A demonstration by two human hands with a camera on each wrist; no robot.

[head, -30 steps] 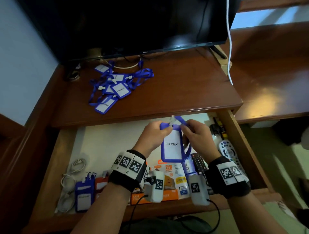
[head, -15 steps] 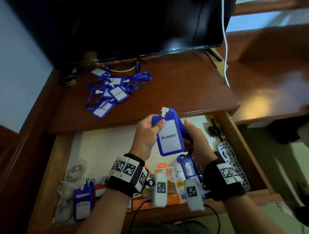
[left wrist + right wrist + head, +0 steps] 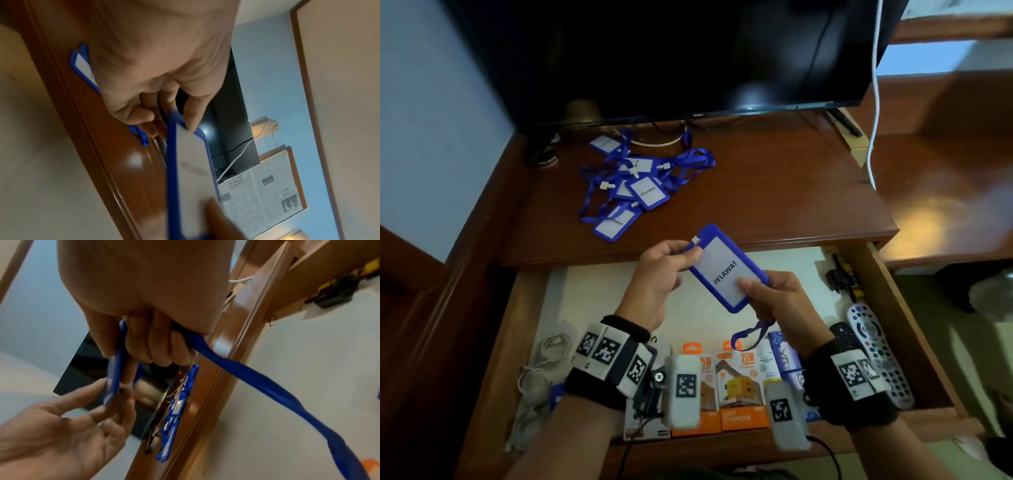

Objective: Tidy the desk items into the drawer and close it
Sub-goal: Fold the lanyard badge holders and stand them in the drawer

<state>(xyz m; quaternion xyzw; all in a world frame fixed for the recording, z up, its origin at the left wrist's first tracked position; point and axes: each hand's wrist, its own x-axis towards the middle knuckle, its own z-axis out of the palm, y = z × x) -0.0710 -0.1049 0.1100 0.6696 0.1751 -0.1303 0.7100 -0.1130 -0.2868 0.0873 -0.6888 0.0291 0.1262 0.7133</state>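
A blue badge holder [image 3: 726, 270] with a white card reading PELAWAT hangs tilted over the open drawer [image 3: 893, 308]. My left hand [image 3: 685, 250] pinches its top end by the white clip. My right hand [image 3: 753, 291] grips the lower end, thumb on the card. In the right wrist view the right hand's fingers [image 3: 148, 344] curl round the blue lanyard strap [image 3: 257, 379] behind the badge holder [image 3: 114, 369]. A loop of strap [image 3: 751, 334] dangles below that hand. The left wrist view shows the badge holder [image 3: 191, 162] under my thumb. More blue badges [image 3: 640, 185] lie piled on the desk.
In the drawer lie orange charger boxes [image 3: 739, 387], a grey remote [image 3: 876, 356], a black remote beside it, white cables [image 3: 544, 363] at the left and a yellow-black tool [image 3: 842, 274] at the back right. A dark TV screen [image 3: 688, 58] stands behind the desk [image 3: 791, 192].
The badge holder went from hanging upright to tilted, its top leaning left. My right hand shifted from the top to the lower end, with the strap gathered behind it.
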